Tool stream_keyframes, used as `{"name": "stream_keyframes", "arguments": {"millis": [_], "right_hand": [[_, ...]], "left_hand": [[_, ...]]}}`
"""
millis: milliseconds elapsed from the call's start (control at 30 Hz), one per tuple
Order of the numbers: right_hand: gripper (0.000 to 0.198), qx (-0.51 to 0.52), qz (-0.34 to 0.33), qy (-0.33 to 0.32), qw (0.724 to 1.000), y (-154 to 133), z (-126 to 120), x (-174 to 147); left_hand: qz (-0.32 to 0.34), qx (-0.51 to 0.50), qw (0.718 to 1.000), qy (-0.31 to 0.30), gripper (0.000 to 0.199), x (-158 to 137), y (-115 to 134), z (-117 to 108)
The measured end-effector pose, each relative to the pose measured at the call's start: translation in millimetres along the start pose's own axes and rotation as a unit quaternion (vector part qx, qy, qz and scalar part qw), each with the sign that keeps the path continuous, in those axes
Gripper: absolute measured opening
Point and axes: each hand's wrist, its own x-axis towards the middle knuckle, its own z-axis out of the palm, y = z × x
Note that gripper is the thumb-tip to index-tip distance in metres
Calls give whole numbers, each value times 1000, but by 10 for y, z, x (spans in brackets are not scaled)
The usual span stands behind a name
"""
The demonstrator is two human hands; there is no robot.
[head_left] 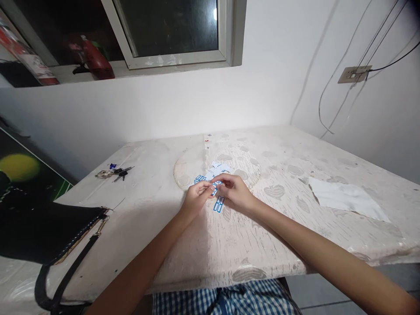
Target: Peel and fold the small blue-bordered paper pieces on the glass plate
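Note:
Both hands meet over the middle of the table. My left hand (196, 197) is closed, its fingertips pinching a small white paper piece with blue outlines (214, 189). From the other side my right hand (235, 190) grips the same piece between thumb and fingers, which partly hide it. Just below the hands lies another blue-outlined piece (218, 204). Several more blue-marked pieces (200, 179) rest beyond the left fingers. A loose pile of white paper scraps (220, 168) lies behind the fingertips.
A patterned cloth (275, 245) covers the table. Keys (122, 173) lie at left, near a black bag (49, 232) with a strap. To the right is a white cloth or paper piece (348, 199). Behind stands a wall with a window (177, 63) and a socket (354, 74).

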Motion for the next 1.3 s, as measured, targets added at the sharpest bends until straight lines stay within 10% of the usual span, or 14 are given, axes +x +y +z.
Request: {"name": "stream_keyframes", "arguments": {"millis": [300,400,667,1067,1300], "right_hand": [[41,-51,-107,100,988,-122,-84,40],[28,-220,-60,171,958,-60,-277,116],[23,-536,51,29,842,100,-413,187],[8,-186,67,101,975,247,-480,295],[22,69,107,120,985,144,-391,304]], "left_hand": [[9,-32,997,72,12,25,17,-40],[-11,-111,985,131,18,65,17,-97],[-27,-164,975,148,18,106,-40,-134],[-57,-129,983,113,29,91,-62,-115],[-75,-120,985,101,22,87,-56,-93]]}}
